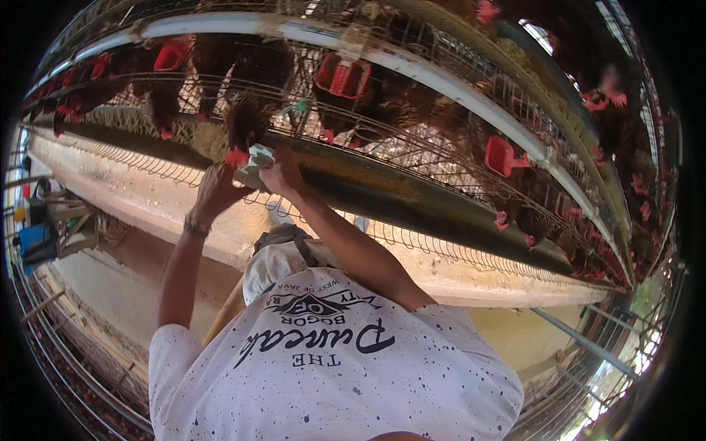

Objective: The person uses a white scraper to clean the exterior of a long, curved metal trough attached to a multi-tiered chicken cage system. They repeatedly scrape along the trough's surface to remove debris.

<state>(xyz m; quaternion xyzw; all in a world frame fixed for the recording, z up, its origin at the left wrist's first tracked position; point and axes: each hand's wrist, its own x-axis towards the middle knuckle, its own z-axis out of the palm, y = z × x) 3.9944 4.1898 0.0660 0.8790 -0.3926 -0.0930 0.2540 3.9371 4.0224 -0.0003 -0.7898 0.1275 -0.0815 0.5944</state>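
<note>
My right hand (282,175) is closed around a small pale grey-green piece (261,156) at the edge of the feed trough; its exact kind is unclear. Close by on the left, my left hand (216,192) has bent fingers and its thumb toward that piece. What those fingers hold, if anything, I cannot make out. A brown hen (248,121) pokes its head out of the cage between my hands, its red comb (237,158) right beside my left fingertips. The long dark trough (382,187) runs under both hands.
Brown hens stand in wire cages along the row, with red drinker cups (343,76) hung under a white pipe (419,70). Below the trough, curved wire (441,253) edges a pale ledge (515,288). A blue container (35,242) is at far left.
</note>
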